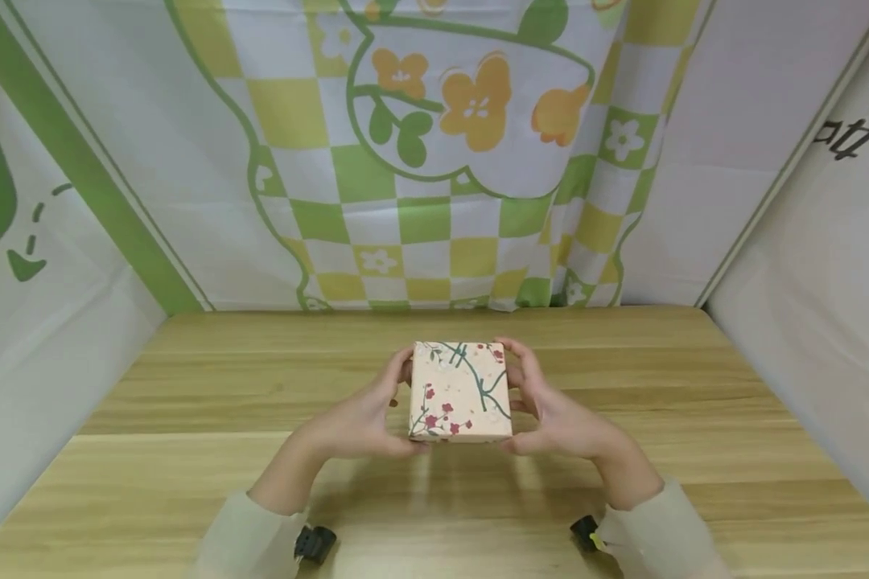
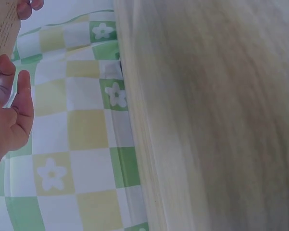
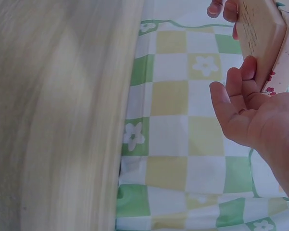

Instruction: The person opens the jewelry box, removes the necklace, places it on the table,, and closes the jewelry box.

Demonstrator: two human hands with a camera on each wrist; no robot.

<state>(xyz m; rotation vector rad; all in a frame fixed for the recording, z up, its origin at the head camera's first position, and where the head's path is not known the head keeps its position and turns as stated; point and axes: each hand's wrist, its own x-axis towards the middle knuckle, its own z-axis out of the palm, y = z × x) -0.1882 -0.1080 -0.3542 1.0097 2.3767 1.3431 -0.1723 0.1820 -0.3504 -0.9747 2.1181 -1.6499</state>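
A small square box point(image 1: 458, 392), cream with red blossoms and green branches, is held up off the table between both hands. My left hand point(image 1: 358, 418) grips its left side, the thumb at the near lower corner and fingers toward the far edge. On the opposite side my right hand point(image 1: 561, 414) grips it in the same manner. Rows of small printed text show on the underside of the box point(image 3: 260, 41) in the right wrist view. There, some fingertips of the right hand point(image 3: 259, 113) touch the underside. In the left wrist view the left hand point(image 2: 9, 122) lies beside the box point(image 2: 2, 33).
Beneath the hands spreads a wood-grain table point(image 1: 224, 386). A green, yellow and white checkered flower cloth point(image 1: 423, 217) hangs behind its far edge. White printed panels stand at the left point(image 1: 43, 346) and right point(image 1: 804, 305). Small black devices point(image 1: 315, 544) sit at both sleeve cuffs.
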